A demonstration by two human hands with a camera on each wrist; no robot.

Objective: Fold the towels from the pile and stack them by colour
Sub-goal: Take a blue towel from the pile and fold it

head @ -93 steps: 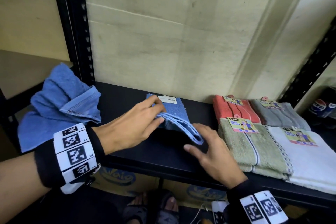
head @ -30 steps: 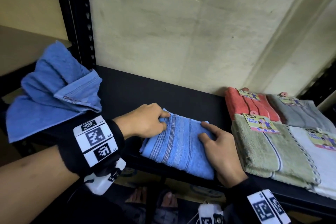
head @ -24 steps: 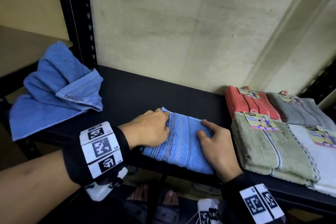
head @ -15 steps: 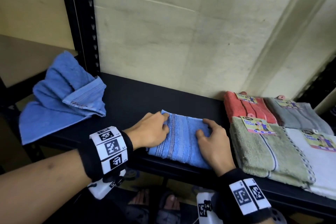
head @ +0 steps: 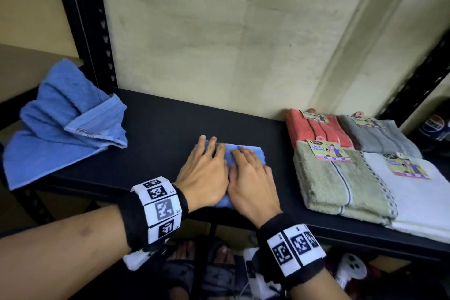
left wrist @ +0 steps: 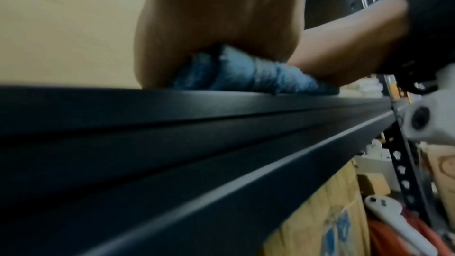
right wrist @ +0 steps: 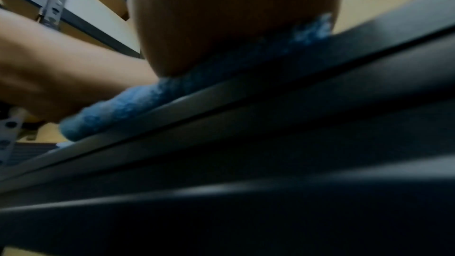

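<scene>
A small folded blue towel (head: 253, 151) lies on the black shelf (head: 158, 124), near its front edge. My left hand (head: 204, 170) and right hand (head: 250, 173) lie side by side on top of it, fingers straight, pressing it flat and covering most of it. Both wrist views look up from below the shelf lip: the blue towel (left wrist: 258, 77) is squashed under my left palm (left wrist: 216, 17), and the blue towel (right wrist: 152, 100) shows under my right palm (right wrist: 229, 18). A crumpled blue towel (head: 63, 124) sits at the shelf's left end, hanging over the edge.
Folded towels with paper tags sit at the right: orange (head: 314, 126), grey (head: 379, 136), green (head: 338, 182), white (head: 423, 195). A black upright post (head: 85, 24) stands at the back left. Bare shelf lies between the hands and the crumpled towel. Boxes sit below.
Both hands moved from the towel's side edges onto its top and now press it flat side by side. The towel looks smaller, mostly hidden beneath them.
</scene>
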